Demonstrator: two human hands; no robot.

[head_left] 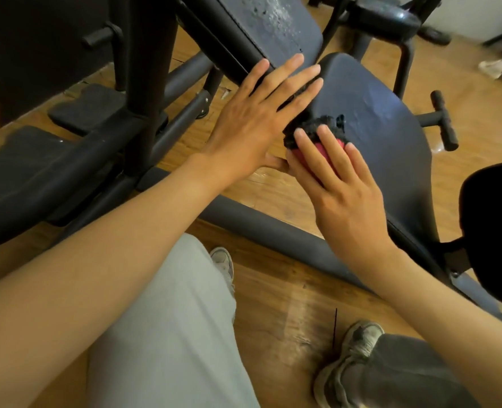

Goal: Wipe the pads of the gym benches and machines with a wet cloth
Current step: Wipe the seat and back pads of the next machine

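Under the right hand (pixel 341 184): cloth (pixel 311 134), on seat pad (pixel 391 119).

Black-and-red cloth (pixel 314 134) lies on seat pad (pixel 391 128).

Two bare hands show: the left hand (pixel 252 122) at ten o'clock of centre, the right hand (pixel 338 184) at two o'clock. One black-and-red fuzzy cloth (pixel 317 135) lies between them. Two dark padded vinyl bench pads meet at twelve o'clock: a seat pad (pixel 391 122) and a cracked back pad (pixel 270 22). Two worn grey sneakers (pixel 347 357) sit at five and six o'clock.
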